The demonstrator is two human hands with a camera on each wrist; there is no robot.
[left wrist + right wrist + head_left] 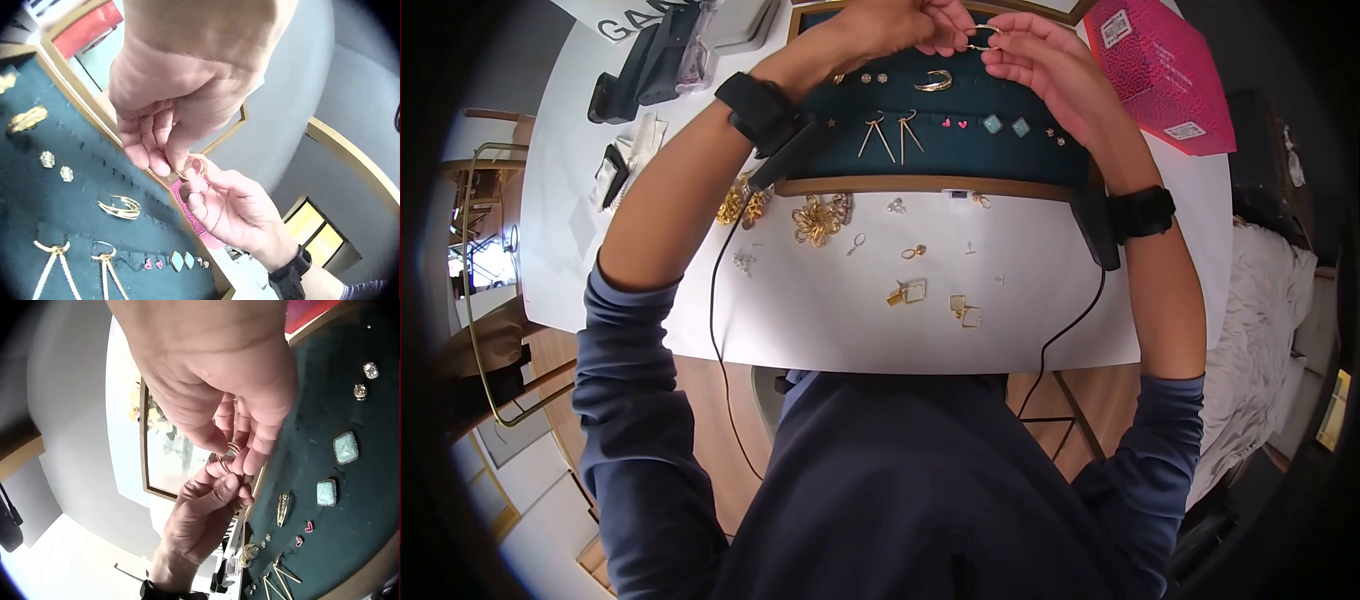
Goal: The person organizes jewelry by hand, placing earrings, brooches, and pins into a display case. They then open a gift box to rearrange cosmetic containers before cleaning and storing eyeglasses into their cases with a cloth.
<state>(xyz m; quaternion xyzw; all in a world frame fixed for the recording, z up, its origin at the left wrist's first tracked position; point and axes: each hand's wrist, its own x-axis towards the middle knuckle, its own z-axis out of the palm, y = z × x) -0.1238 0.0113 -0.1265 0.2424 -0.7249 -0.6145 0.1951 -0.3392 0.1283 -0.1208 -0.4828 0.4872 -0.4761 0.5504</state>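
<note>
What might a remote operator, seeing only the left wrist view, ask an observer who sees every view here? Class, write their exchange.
Operator: I see the left hand and the right hand at a gold hoop. What lies in front of the tray?
Observer: Loose jewellery lies there on the white table.
Operator: Does anything trail from the left wrist?
Observer: Yes, a black cable runs down past the table's near edge.

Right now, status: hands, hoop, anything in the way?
Left hand and right hand both pinching gold hoop. Hoop held up near jewelry tray's far edge. No obstruction visible around it.
</note>
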